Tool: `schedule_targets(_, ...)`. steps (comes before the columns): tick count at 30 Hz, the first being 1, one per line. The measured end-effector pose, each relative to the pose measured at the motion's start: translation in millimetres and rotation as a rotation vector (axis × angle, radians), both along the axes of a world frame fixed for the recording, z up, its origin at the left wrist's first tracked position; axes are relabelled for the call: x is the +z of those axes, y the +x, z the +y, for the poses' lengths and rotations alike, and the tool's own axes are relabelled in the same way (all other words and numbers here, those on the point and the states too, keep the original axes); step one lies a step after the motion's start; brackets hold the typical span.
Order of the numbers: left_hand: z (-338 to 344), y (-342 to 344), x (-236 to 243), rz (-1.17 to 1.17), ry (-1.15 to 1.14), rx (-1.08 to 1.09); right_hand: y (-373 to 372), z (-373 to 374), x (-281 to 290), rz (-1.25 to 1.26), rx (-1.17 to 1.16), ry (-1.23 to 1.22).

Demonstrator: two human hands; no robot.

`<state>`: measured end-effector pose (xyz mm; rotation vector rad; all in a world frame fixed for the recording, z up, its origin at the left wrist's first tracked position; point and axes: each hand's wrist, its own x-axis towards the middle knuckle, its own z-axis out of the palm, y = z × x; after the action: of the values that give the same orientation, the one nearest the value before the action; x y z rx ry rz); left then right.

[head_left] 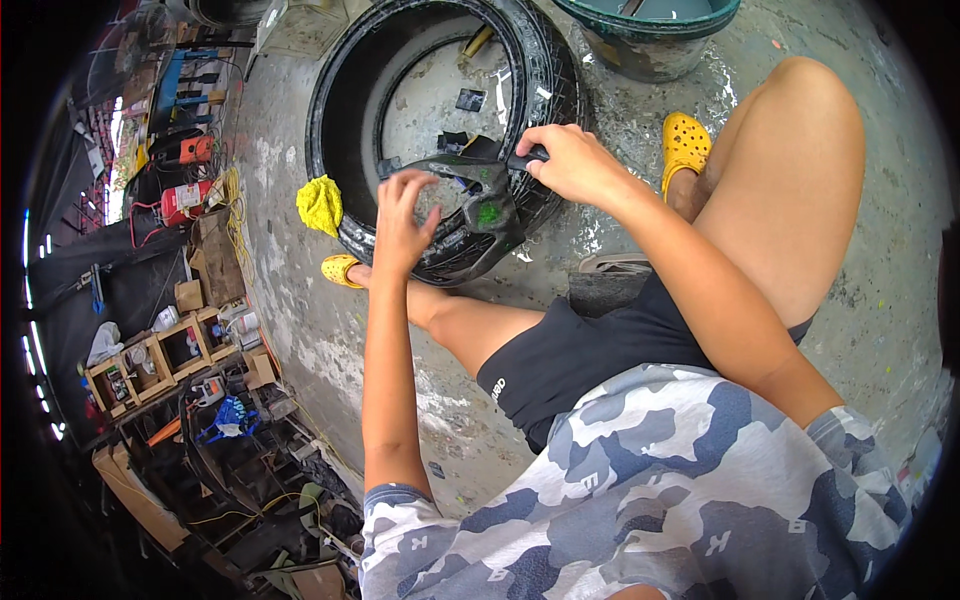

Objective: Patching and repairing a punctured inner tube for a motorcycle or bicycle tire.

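Observation:
A black curved molded panel (487,190) with green patches rests across the near part of a tire (330,110) lying on its side. My right hand (575,165) is closed on a small dark piece (528,157) at the tire's right rim, beside the panel; whether the piece is part of the panel I cannot tell. Over the near left of the tire, my left hand (403,225) has its fingers bent and thumb apart, with nothing visible in it. It is close to the panel's left end. A crumpled yellow cloth (320,205) hangs over the tire's left edge.
A dark green tub of water (650,40) stands beyond the tire to the right. Scraps of black sheet (470,99) lie inside the tire. My feet in yellow clogs (686,145) flank it. Along the left are a wooden rack (155,365), tools and yellow cord (237,210).

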<state>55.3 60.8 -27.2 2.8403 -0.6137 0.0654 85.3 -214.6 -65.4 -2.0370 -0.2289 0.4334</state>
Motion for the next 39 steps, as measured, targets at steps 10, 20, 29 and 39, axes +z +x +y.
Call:
schedule_targets(10,-25,79,-8,0.427,0.426,-0.118,-5,-5,0,-0.001,0.011,-0.054)
schedule_targets(20,-60,57,-3,0.394,0.201,0.215,12,-23,-3,-0.162,-0.174,-0.055)
schedule_targets(29,-121,20,-66,0.296,-0.271,0.736,6,-34,-23,-0.324,-0.273,-0.155)
schedule_targets(39,-126,19,-95,-0.021,-0.307,0.617,-13,-29,-26,-0.349,-0.209,-0.231)
